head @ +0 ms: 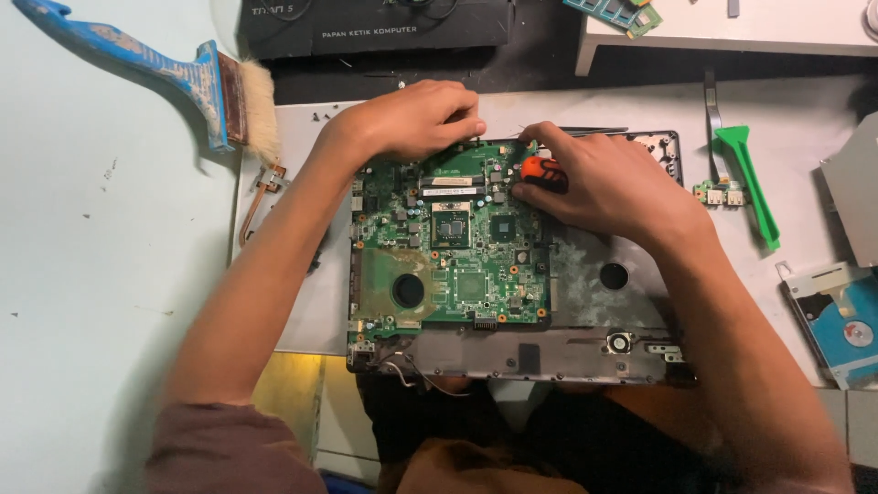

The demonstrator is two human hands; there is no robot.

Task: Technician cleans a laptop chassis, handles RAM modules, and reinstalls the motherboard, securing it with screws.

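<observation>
The right hand (pixel 604 187) grips an orange-handled screwdriver (pixel 543 172), its long axis pointing left toward the circuit board's (pixel 448 238) upper edge. The left hand (pixel 412 119), fingers curled, presses that same edge just beside the tool. The board sits in a grey laptop shell (pixel 594 274) on the tabletop (pixel 91 229).

1 green motherboard (pixel 453 247) | 1 blue paintbrush (pixel 183 73) at 10 | 1 green pry tool (pixel 750 178) at 2 | 1 hard drive (pixel 841 320) at 3 | 2 hands
</observation>
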